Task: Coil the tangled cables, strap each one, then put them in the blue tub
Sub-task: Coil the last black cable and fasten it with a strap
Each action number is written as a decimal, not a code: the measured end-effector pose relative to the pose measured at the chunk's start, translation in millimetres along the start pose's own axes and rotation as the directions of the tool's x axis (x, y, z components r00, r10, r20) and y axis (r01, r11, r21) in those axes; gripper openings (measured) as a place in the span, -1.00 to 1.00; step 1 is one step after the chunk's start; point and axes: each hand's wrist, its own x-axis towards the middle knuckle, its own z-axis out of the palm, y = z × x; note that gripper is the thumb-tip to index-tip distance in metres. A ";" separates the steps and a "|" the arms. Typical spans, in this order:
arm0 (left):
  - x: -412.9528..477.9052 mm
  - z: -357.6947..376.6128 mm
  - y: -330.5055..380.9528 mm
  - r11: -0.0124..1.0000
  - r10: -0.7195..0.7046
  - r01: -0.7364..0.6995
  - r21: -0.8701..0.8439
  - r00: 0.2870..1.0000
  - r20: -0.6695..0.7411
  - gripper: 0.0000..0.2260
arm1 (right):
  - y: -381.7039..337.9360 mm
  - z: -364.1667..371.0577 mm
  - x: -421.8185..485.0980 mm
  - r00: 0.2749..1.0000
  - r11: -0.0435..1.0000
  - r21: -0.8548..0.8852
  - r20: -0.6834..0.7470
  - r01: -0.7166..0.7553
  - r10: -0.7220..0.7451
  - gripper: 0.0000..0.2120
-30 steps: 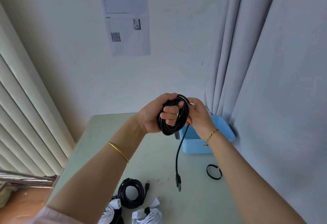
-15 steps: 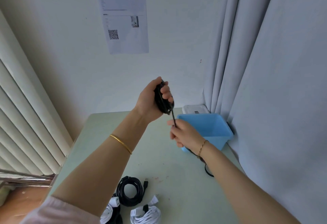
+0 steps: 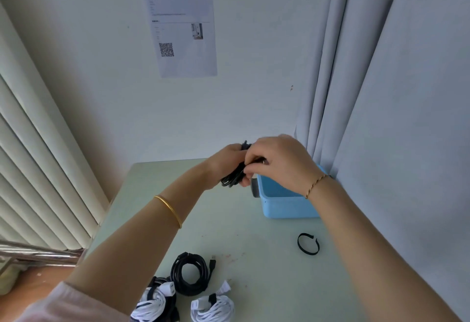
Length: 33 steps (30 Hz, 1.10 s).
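Head view: black cable coil (image 3: 232,178) held in the air just left of the blue tub (image 3: 287,206).
Left hand (image 3: 225,162) grips the bundle; right hand (image 3: 279,165) pinches its top turns. Judged best: hold loops even and tight, then fetch the loose black strap (image 3: 308,244) nearby.

Soft even daylight, cool tint – faint shadows, no glare; hands (image 3: 256,161) slightly motion-blurred, wide-angle bending at edges.

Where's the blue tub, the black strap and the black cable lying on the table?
blue tub (image 3: 290,207): head view, front wall.
black strap (image 3: 309,253): head view, bottom of loop.
black cable (image 3: 190,289): head view, bottom of coil.
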 end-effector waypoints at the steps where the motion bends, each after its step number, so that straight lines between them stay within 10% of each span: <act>1: -1.2 -0.1 0.4 0.998 -0.015 0.017 -0.056 0.999 0.036 -0.71 | 6.2 0.2 1.6 0.998 0.999 0.047 -0.060 0.027 -0.024 -0.93; 8: -3.2 8.4 -3.7 0.911 -0.071 0.144 -0.386 0.978 0.196 -0.43 | 28.8 23.0 -7.4 0.984 0.859 0.512 -0.156 0.005 0.087 -0.90; 14: 0.6 14.5 -13.6 0.871 -0.124 0.240 -0.429 0.952 0.280 -0.38 | 45.4 42.3 -23.6 0.987 0.468 0.877 0.035 -0.107 0.160 -0.93; 24: 26.6 49.2 -44.7 0.719 -0.340 0.339 -0.606 0.933 0.118 -0.56 | 68.1 78.4 -41.5 0.896 0.370 0.886 0.101 -0.278 0.432 -0.92; 33: 46.3 80.2 -77.5 0.957 -0.222 0.178 -0.228 0.958 -0.182 -0.88 | 101.0 117.8 -62.4 0.742 0.206 0.873 0.227 -0.443 0.631 -0.90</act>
